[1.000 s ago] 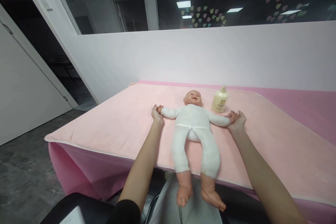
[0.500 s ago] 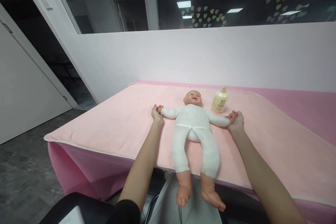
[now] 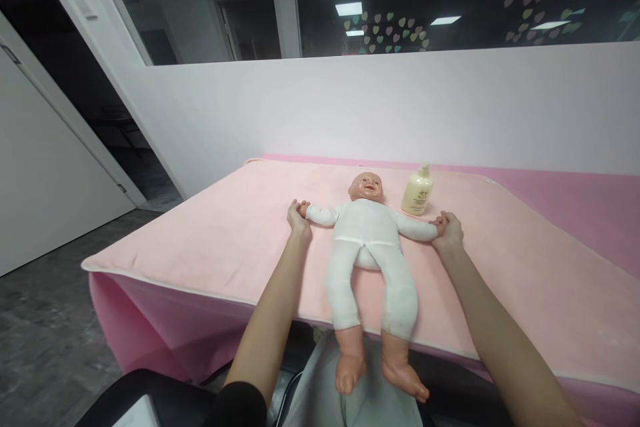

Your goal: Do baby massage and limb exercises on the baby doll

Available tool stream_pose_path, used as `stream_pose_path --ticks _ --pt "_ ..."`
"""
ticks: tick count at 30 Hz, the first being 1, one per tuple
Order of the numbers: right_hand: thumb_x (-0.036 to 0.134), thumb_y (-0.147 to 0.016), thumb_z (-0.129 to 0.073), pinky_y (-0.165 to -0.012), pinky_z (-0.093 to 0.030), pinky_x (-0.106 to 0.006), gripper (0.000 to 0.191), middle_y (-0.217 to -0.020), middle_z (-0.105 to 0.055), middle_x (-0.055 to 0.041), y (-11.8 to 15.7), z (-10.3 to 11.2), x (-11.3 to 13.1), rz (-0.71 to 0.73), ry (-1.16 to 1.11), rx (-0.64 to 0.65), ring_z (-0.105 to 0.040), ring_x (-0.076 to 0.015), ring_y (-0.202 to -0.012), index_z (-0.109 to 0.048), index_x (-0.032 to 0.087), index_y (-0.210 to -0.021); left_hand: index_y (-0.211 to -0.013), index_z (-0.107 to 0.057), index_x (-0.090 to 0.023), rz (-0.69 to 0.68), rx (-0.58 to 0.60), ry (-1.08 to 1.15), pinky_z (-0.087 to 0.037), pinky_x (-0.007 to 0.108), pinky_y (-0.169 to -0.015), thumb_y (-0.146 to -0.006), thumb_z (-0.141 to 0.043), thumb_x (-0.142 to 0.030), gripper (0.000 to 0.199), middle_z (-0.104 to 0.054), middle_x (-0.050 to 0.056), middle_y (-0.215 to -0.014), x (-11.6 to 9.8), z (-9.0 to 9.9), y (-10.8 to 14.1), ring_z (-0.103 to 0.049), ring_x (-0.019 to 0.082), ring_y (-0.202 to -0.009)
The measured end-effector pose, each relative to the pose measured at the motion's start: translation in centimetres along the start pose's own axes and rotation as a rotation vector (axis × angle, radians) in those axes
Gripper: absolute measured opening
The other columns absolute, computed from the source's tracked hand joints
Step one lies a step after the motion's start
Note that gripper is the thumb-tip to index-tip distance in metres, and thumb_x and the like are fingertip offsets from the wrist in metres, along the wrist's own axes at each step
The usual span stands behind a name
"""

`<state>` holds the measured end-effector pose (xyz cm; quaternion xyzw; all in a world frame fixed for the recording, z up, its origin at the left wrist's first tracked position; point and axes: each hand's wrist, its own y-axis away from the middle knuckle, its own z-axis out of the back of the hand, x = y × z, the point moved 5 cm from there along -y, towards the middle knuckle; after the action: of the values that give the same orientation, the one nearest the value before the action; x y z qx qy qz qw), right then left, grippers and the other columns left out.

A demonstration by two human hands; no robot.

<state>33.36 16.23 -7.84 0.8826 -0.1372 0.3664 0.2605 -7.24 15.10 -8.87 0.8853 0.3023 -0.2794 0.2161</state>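
A baby doll (image 3: 367,227) with a white cloth body lies on its back on the pink blanket (image 3: 225,240), head toward the wall. Its arms are stretched out to both sides, and its bare feet hang over the table's front edge above my lap. My left hand (image 3: 299,217) is closed around the doll's hand on the left side. On the right side, my right hand (image 3: 450,230) grips the doll's other hand. Just beyond that arm stands a pale yellow pump bottle (image 3: 418,192), upright and not touched by either hand.
A white wall (image 3: 350,107) with a dark window (image 3: 465,0) above it rises behind the table. Deeper pink cloth (image 3: 160,327) hangs down the table's front. At the left are a white door (image 3: 45,167) and grey floor (image 3: 40,327).
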Motion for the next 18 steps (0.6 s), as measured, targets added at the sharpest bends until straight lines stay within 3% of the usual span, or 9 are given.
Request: stream_pose_path --ticks 4,7,16,18 --pt "0.02 -0.076 -0.048 -0.043 -0.042 -0.02 0.01 -0.047 -0.04 0.0055 0.02 -0.03 0.1 -0.034 -0.037 0.085 -0.038 -0.0069 -0.039 -0.047 0.018 -0.066 -0.105 -0.05 -0.014 -0.001 -0.004 0.004 -0.05 0.028 -0.071 -0.075 -0.047 -0.011 0.031 -0.059 0.002 -0.075 0.05 0.03 -0.03 -0.062 0.012 -0.064" --pt "0.031 -0.08 -0.038 -0.045 -0.044 -0.024 0.022 -0.052 -0.045 0.0019 -0.03 0.07 0.3 -0.019 -0.088 0.143 -0.042 -0.0093 -0.042 -0.053 0.016 -0.074 -0.104 -0.051 -0.014 -0.001 -0.004 0.001 -0.05 0.027 -0.071 -0.075 -0.048 -0.011 0.03 -0.06 0.002 -0.076 0.02 0.02 0.04 -0.062 0.012 -0.065" --pt "0.022 -0.073 -0.039 -0.044 -0.042 -0.021 0.011 -0.049 -0.042 0.0041 -0.31 0.07 0.09 -0.031 -0.035 0.107 -0.038 -0.0077 -0.039 -0.05 0.018 -0.07 -0.102 -0.051 -0.015 0.009 -0.013 0.006 -0.05 0.028 -0.071 -0.074 -0.048 -0.011 0.028 -0.06 0.002 -0.076 0.03 0.05 0.09 -0.062 0.012 -0.066" --pt "0.019 -0.072 -0.039 -0.042 -0.041 -0.02 0.009 -0.048 -0.041 0.0047 -0.54 -0.14 0.17 0.003 -0.027 0.163 -0.038 -0.0072 -0.037 -0.048 0.018 -0.069 -0.102 -0.052 -0.015 0.009 -0.014 0.009 -0.05 0.028 -0.07 -0.074 -0.048 -0.011 0.028 -0.06 0.002 -0.075 0.02 0.03 0.08 -0.062 0.012 -0.066"
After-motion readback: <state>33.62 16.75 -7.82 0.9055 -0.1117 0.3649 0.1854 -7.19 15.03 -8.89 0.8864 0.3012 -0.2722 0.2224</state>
